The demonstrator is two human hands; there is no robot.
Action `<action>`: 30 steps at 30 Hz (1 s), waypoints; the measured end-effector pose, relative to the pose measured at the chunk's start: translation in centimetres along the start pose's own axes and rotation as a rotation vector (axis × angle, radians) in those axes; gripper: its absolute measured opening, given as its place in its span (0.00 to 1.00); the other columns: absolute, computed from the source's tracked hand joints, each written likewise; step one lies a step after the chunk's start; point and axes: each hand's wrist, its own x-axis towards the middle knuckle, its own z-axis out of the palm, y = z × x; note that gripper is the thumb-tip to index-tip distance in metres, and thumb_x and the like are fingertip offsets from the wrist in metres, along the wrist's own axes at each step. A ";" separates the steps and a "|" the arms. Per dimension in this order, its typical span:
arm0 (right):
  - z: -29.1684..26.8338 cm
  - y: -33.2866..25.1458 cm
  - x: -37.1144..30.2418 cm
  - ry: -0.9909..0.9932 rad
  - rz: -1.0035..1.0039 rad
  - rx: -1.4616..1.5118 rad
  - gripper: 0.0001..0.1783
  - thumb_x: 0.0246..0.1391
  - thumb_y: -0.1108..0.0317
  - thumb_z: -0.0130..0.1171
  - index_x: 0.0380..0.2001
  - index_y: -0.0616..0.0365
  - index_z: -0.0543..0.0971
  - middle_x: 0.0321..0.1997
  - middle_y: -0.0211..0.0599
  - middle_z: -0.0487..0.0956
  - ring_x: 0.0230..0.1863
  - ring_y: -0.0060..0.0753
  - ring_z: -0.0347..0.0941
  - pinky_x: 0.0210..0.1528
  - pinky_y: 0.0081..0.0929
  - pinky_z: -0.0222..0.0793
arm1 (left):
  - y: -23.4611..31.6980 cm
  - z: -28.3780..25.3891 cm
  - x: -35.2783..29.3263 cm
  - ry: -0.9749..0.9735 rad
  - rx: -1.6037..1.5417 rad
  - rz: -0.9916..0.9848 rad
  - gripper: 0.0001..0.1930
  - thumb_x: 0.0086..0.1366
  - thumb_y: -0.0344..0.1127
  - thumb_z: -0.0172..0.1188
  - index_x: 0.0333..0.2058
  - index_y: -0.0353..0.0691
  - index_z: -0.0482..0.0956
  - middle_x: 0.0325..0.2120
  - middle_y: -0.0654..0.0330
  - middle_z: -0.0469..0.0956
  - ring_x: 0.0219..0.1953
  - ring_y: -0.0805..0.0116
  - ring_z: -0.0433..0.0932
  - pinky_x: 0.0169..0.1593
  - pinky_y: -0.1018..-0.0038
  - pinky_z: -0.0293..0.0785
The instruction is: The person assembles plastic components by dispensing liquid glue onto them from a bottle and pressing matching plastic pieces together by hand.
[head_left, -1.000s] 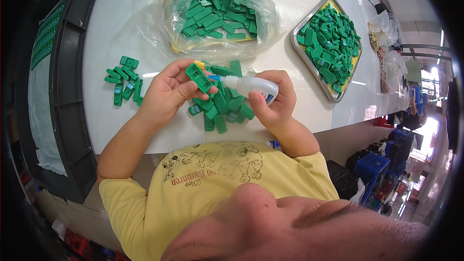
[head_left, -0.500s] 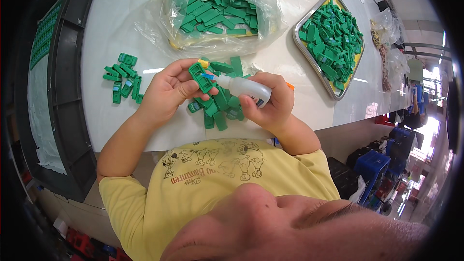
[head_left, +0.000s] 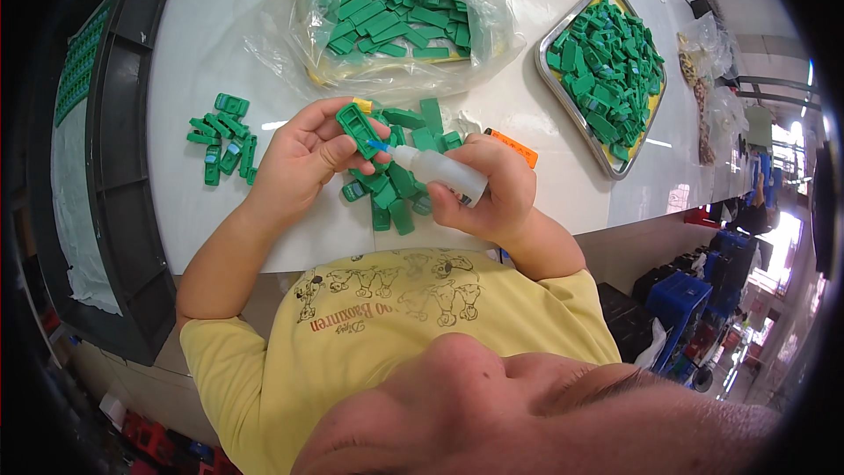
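Observation:
Between the thumb and fingers of my left hand (head_left: 308, 145) is a green toy car body (head_left: 353, 126), tilted with its hollow side showing. Something yellow (head_left: 361, 105) sits at a fingertip of that hand. My right hand (head_left: 497, 185) is wrapped round a translucent white squeeze bottle (head_left: 440, 173). The bottle's blue nozzle (head_left: 379, 146) points left and meets the lower end of the car body; whether it touches is hard to tell. Below both hands lies a loose pile of green plastic parts (head_left: 400, 180), partly hidden by the hands and bottle.
Several green toy cars (head_left: 230, 138) lie to the left. A clear plastic bag (head_left: 290, 44) with flat green pieces is at the back. A metal tray (head_left: 549, 79) heaped with green parts stands right, near an orange object (head_left: 512, 148). A dark crate (head_left: 132, 167) borders the table's left.
The car body has shifted slightly left and up and turned a little. The bottle has moved slightly left, its nozzle now nearer the body's lower end. More of the orange object shows.

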 end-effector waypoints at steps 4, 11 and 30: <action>-0.3 0.1 0.0 -0.007 -0.026 -0.016 0.20 0.28 0.69 0.66 0.28 0.58 0.69 0.15 0.35 0.67 0.15 0.35 0.64 0.16 0.27 0.58 | -0.1 0.0 0.1 0.024 -0.005 -0.002 0.17 0.61 0.29 0.47 0.49 0.33 0.61 0.41 0.51 0.71 0.38 0.64 0.74 0.39 0.75 0.71; -0.8 0.3 -0.2 -0.003 -0.006 0.013 0.20 0.29 0.70 0.65 0.29 0.59 0.69 0.16 0.36 0.69 0.15 0.35 0.64 0.16 0.27 0.59 | -0.4 0.1 0.4 0.003 -0.034 -0.014 0.16 0.62 0.31 0.46 0.48 0.34 0.62 0.40 0.52 0.72 0.38 0.64 0.74 0.39 0.75 0.71; -0.7 0.8 -0.7 0.141 0.127 0.051 0.18 0.34 0.71 0.65 0.32 0.62 0.72 0.25 0.37 0.74 0.21 0.28 0.71 0.23 0.21 0.66 | -1.1 0.1 0.5 -0.022 -0.052 -0.010 0.19 0.60 0.32 0.51 0.49 0.33 0.62 0.38 0.52 0.72 0.35 0.66 0.75 0.37 0.76 0.72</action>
